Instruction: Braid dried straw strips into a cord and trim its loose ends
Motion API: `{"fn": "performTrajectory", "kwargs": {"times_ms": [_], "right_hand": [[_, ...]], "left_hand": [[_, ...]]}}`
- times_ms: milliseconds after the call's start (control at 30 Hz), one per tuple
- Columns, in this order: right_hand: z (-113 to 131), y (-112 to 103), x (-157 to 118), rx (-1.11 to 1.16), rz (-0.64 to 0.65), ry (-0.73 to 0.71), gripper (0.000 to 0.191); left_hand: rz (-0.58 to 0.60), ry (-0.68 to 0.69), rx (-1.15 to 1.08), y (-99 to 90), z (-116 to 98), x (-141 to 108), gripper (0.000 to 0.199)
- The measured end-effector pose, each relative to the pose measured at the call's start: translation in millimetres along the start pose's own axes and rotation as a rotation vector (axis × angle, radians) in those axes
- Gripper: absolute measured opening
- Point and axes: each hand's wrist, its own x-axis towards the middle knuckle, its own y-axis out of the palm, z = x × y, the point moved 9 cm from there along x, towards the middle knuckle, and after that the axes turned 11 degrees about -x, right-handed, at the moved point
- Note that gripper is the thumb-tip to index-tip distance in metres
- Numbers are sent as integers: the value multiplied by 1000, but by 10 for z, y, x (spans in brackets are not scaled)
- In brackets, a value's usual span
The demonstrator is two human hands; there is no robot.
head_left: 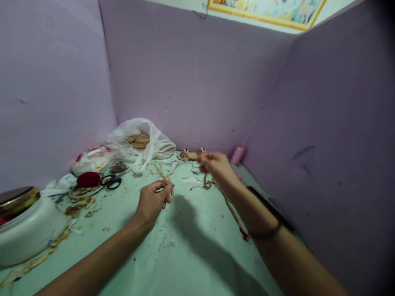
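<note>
The person's left hand [154, 200] pinches a pale strip [160, 173] between thumb and fingers; the strip slants up and away from the fingertips, over the pale green table [173, 271], with a thin loose fibre or two beside it. To the right of that grip and higher, the right hand [216, 162] is lifted with its fingers bunched together, but it is blurred, and one cannot tell whether it holds a fine thread or nothing. The pale strip looks like dry leaf or straw, so it should be very light, fairly stiff along its length, and liable to split or crease if squeezed or bent sharply. It does not look slippery. A light pinch near the lower end, where the left hand has it, would seem to suit it, the pads laid flat rather than digging in. Beyond the right hand's fingertips lies a woven piece [189, 156] with small red and white ornaments; nearer, below the right forearm, a braided cord [233, 211] ends in a red tip and looks softer and more pliable. Left of the left hand's grip lie scissors [113, 182], and beyond it a plastic bag [163, 146] holds similar strips [138, 141].
</note>
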Motion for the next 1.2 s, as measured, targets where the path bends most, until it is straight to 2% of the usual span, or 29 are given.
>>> {"fn": "performTrajectory", "kwargs": {"times_ms": [67, 100, 133, 200, 300, 400, 467, 533, 600, 667, 700, 767, 833, 900, 1033, 1200], "right_hand": [[-314, 686, -602, 490, 432, 284, 21], [-420, 961, -906, 667, 579, 433, 25], [-500, 1155, -1134, 801, 646, 537, 27], [-602, 1379, -1342, 990, 647, 599, 28], [-663, 1456, -1314, 1103, 578, 501, 16], [-669, 1365, -1218, 1096, 513, 388, 15], [-675, 1306, -1201, 1063, 484, 362, 18], [-673, 1280, -1219, 1029, 480, 355, 19], [-681, 1284, -1255, 987, 492, 369, 20], [-695, 1292, -1282, 943, 502, 380, 20], [-700, 1296, -1290, 922, 508, 379, 20], [-687, 1312, -1298, 895, 540, 358, 20], [-652, 1333, -1303, 886, 588, 321, 20], [-630, 1342, -1306, 875, 618, 293, 20], [-639, 1349, -1328, 825, 650, 301, 18], [-600, 1367, -1384, 798, 720, 305, 20]], "left_hand": [[-80, 66, -6, -113, 52, -130, 18], [-91, 113, 14, -143, 55, -210, 15], [-77, 171, 57, -145, 43, -298, 10], [49, 320, 211, -34, -4, -493, 3], [338, 541, 551, 267, 5, -812, 20], [529, 627, 772, 419, 87, -995, 32], [568, 650, 732, 411, 40, -1018, 37], [452, 640, 619, 284, -86, -916, 37], [208, 522, 511, 38, -154, -700, 29], [33, 252, 386, -179, -17, -475, 18], [25, 72, 298, -214, 134, -392, 15], [104, -238, 103, -144, 436, -328, 17], [208, -408, -36, -16, 613, -336, 23], [254, -455, -88, 41, 678, -329, 27], [224, -467, -223, 9, 682, -253, 19], [268, -559, -373, 48, 701, -206, 16]]}}
